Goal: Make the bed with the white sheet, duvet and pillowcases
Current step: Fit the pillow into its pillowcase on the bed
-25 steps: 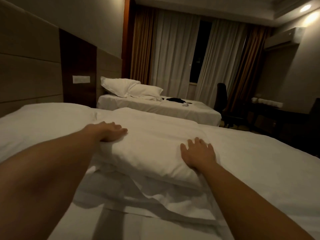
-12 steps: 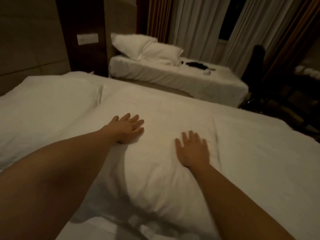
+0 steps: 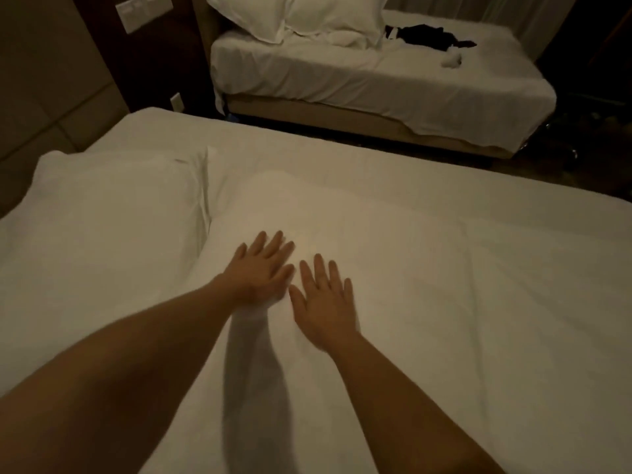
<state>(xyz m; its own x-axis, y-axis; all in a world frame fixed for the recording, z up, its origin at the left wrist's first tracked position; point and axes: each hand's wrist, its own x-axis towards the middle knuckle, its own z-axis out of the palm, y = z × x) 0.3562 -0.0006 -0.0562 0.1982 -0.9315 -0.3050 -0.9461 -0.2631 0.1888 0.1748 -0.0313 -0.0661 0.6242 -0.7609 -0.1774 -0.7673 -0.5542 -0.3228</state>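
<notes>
Two white pillows lie side by side at the head of the near bed (image 3: 513, 254). The left pillow (image 3: 102, 220) is free of my hands. On the right pillow (image 3: 393, 254) both my hands lie flat with straight, spread fingers, palms down. My left hand (image 3: 261, 265) rests on its middle, a little left. My right hand (image 3: 325, 299) lies just to the right of it, almost touching. White bedding covers the rest of the bed, smooth on the right side.
A padded headboard wall (image 3: 44, 97) stands at the left. Across a dark floor gap (image 3: 376, 142) is a second bed (image 3: 376, 77) with two white pillows (image 3: 294, 18) and dark clothing (image 3: 427, 35) on it. A wall switch plate (image 3: 142, 10) is at top left.
My hands have slid together toward the middle of the right pillow. My view has tipped downward and moved closer over the bed.
</notes>
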